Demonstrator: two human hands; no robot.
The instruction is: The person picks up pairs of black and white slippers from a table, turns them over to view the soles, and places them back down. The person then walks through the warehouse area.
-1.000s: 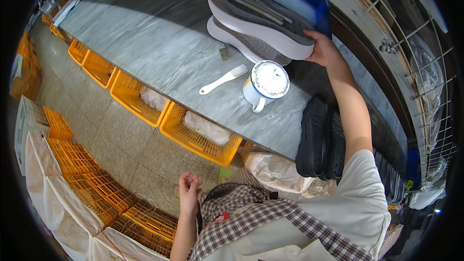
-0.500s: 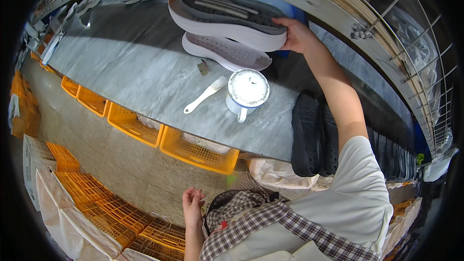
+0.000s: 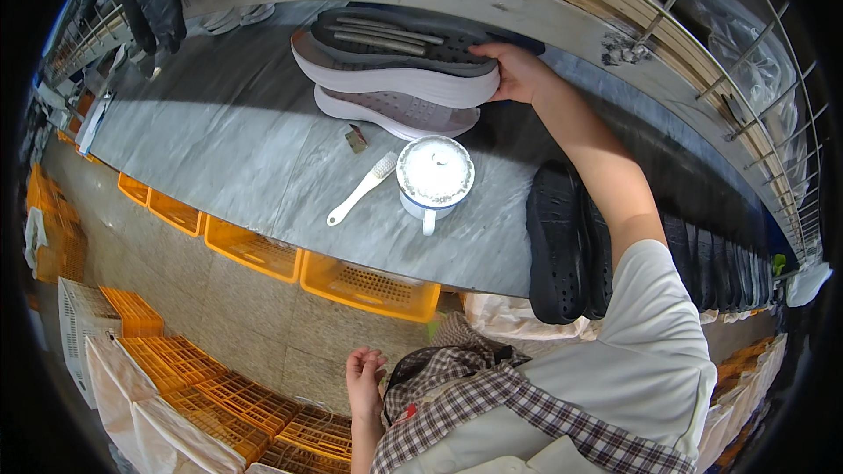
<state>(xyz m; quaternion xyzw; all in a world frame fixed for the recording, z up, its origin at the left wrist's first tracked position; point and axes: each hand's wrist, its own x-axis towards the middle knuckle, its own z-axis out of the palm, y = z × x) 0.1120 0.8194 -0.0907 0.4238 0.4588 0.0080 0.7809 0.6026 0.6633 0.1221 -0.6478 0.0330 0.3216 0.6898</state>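
Over the grey tabletop [image 3: 246,149], upper centre of frame, the right hand [image 3: 518,76] grips the upper sole [image 3: 395,80] above the lower sole [image 3: 386,112] — handling seemingly unfinished, brush [image 3: 360,194] and mug [image 3: 435,174] untouched, left hand [image 3: 366,377] empty.

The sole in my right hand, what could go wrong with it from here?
Your right hand grips the upper sole only at one end, so its far end might dip. The rods lying on it could then slide off. The mug stands close to the lower sole; if either sole swung toward you, it might knock the mug and spill its white contents.
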